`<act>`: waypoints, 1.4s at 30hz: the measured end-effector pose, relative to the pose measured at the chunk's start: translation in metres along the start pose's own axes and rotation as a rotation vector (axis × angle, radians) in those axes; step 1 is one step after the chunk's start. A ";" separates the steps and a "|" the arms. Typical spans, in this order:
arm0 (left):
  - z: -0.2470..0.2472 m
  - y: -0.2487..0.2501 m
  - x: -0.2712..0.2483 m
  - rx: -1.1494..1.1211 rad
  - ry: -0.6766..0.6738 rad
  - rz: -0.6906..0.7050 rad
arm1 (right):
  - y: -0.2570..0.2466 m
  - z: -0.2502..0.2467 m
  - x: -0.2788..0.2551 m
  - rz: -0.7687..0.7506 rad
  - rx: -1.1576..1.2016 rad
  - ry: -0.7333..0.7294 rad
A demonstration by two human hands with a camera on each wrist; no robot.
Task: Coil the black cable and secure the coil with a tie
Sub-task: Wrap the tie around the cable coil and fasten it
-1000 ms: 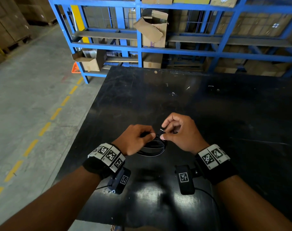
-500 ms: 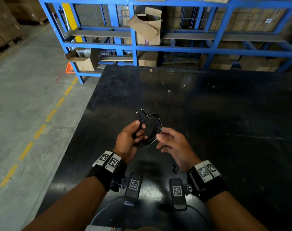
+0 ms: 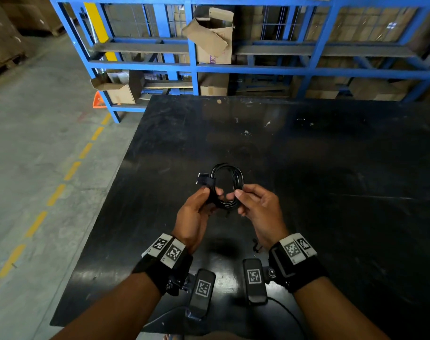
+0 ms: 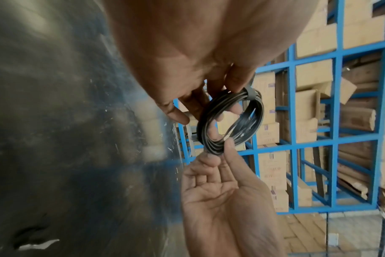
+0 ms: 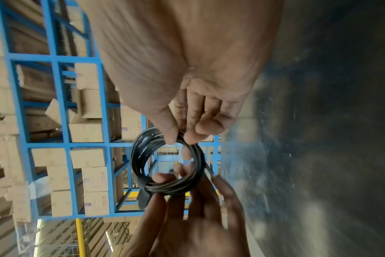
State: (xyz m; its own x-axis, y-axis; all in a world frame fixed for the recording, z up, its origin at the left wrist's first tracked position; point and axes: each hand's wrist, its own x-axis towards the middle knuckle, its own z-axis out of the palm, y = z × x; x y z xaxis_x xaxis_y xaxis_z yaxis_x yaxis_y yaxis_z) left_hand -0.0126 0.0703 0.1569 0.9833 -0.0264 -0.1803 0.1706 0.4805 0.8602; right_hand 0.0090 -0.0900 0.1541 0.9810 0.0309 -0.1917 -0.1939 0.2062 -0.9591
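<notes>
Both hands hold the coiled black cable [image 3: 227, 185] up above the black counter [image 3: 307, 180]. The left hand [image 3: 196, 214] pinches it beside the tie [image 3: 205, 180] wrapped round the strands; the right hand [image 3: 259, 207] pinches the opposite side between thumb and fingertips.

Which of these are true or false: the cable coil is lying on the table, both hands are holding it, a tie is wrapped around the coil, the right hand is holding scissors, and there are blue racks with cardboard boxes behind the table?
1. The cable coil lies on the black table. False: it is held above it.
2. Both hands hold the coil. True: the left hand grips its left side and the right hand pinches its right side.
3. A tie is wrapped around the coil. True.
4. The right hand holds scissors. False: it pinches only the coil.
5. Blue racks with cardboard boxes stand behind the table. True.
</notes>
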 end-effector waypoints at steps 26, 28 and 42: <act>-0.018 -0.018 0.031 0.602 -0.250 -0.110 | -0.013 -0.048 0.033 -0.100 -0.737 -0.348; -0.027 -0.026 0.031 0.567 -0.193 -0.099 | 0.000 -0.063 0.037 -0.084 -0.633 -0.187; -0.079 -0.090 0.020 0.411 0.130 -0.202 | 0.159 -0.128 0.001 0.212 -1.233 0.054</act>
State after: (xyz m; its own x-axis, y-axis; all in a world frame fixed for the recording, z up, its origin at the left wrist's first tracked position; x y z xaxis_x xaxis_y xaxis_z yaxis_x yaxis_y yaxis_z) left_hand -0.0130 0.0955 0.0384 0.9162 0.0390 -0.3989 0.3943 0.0901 0.9145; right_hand -0.0218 -0.1820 -0.0249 0.9334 -0.0946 -0.3463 -0.2565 -0.8506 -0.4590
